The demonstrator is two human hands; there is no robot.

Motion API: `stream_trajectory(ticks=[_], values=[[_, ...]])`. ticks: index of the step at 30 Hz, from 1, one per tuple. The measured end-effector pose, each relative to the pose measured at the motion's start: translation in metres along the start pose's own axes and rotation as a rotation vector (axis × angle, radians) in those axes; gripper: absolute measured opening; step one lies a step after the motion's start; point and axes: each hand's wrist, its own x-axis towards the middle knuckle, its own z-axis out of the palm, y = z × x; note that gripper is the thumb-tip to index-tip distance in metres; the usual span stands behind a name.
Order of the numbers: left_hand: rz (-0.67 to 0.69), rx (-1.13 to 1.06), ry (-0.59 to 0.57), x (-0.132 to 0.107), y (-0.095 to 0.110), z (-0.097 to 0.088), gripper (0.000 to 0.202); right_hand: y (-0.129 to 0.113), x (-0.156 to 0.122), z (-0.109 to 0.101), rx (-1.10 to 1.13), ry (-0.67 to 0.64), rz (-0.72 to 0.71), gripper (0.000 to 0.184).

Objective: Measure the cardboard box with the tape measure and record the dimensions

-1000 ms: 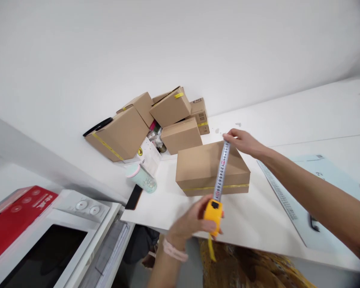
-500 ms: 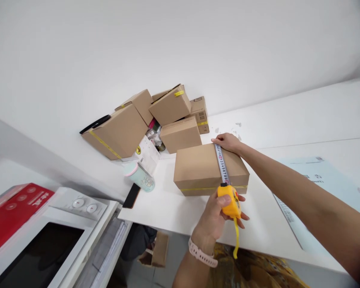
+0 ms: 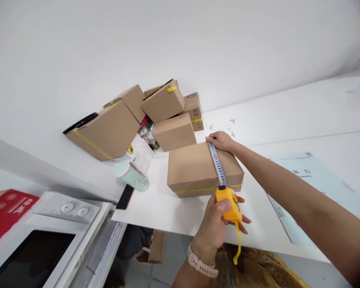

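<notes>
A brown cardboard box [image 3: 192,164] with yellow tape along its side lies on the white table. My left hand [image 3: 211,224], with a pink band on its wrist, grips the yellow tape measure [image 3: 229,204] at the box's near side. A yellow strap hangs from the case. The metal blade [image 3: 217,164] runs out across the box top to its far edge. There my right hand [image 3: 220,141] pinches the blade's end against the box; the very tip is hidden under the fingers.
More cardboard boxes [image 3: 108,132] are stacked by the wall at the back left. Near them stand a mint tumbler [image 3: 135,178] and a dark flat object [image 3: 125,197]. A white microwave [image 3: 67,214] sits at lower left, and a pale blue sheet [image 3: 309,176] lies at right.
My view has shifted slightly, so the table and boxes appear further left. Both hands keep their places at the box, and slightly more blade shows at the case's mouth.
</notes>
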Motion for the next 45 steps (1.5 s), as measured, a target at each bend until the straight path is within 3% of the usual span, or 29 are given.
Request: stream_trajectory(ticks=[11, 14, 17, 20, 24, 27, 30, 34, 39, 42, 45], values=[[0.006, 0.029, -0.023, 0.002, 0.005, -0.004, 0.062, 0.002, 0.0, 0.002, 0.137, 0.064, -0.016, 0.045], [0.085, 0.098, 0.005, -0.016, 0.012, -0.011, 0.067, 0.006, -0.01, -0.003, 0.291, 0.206, 0.001, 0.057], [0.339, 0.25, 0.163, -0.045, 0.023, -0.034, 0.078, 0.017, -0.035, -0.012, 0.533, 0.369, 0.08, 0.066], [0.576, 0.472, 0.427, -0.068, 0.034, -0.073, 0.082, 0.031, -0.074, -0.022, 0.609, 0.341, 0.13, 0.061], [0.664, 0.485, 0.712, -0.068, 0.04, -0.118, 0.082, 0.046, -0.135, -0.022, 0.608, 0.204, 0.076, 0.056], [0.648, 0.357, 0.734, -0.053, 0.037, -0.131, 0.074, 0.051, -0.17, -0.011, 0.596, 0.108, 0.101, 0.061], [0.62, 0.295, 0.639, -0.042, 0.041, -0.131, 0.072, 0.043, -0.189, -0.005, 0.542, 0.07, 0.06, 0.067], [0.645, 0.319, 0.516, -0.041, 0.067, -0.12, 0.077, 0.018, -0.195, -0.022, 0.329, 0.222, 0.014, 0.065], [0.7, 0.354, 0.443, -0.036, 0.095, -0.096, 0.073, -0.005, -0.184, -0.044, 0.227, 0.429, 0.091, 0.049], [0.667, 0.449, 0.465, -0.041, 0.092, -0.076, 0.072, -0.011, -0.168, -0.045, 0.256, 0.477, 0.073, 0.04], [0.643, 0.566, 0.471, -0.06, 0.07, -0.054, 0.076, -0.015, -0.148, -0.042, 0.375, 0.37, 0.078, 0.039]])
